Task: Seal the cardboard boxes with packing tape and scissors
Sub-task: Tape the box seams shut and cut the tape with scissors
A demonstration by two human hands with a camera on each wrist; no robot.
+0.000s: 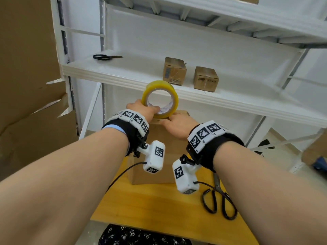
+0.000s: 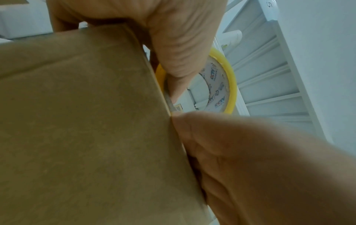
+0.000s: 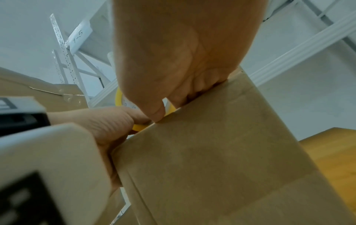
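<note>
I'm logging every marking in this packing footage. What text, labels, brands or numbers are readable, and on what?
"1-5": handwritten on a white tag fixed to the shelf frame, right wrist view.
Printed logos repeat inside the tape roll's core: too blurred to read for certain.
Barcode labels on the two small boxes on the shelf: too small to read.
Square black-and-white markers on the wristbands: patterns, no words.

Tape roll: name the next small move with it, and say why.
Probably draw the tape roll back toward the near edge, laying tape along the top of the cardboard box. The left hand grips the roll at the far top edge, the right hand presses there, and the scissors lie untouched.
</note>
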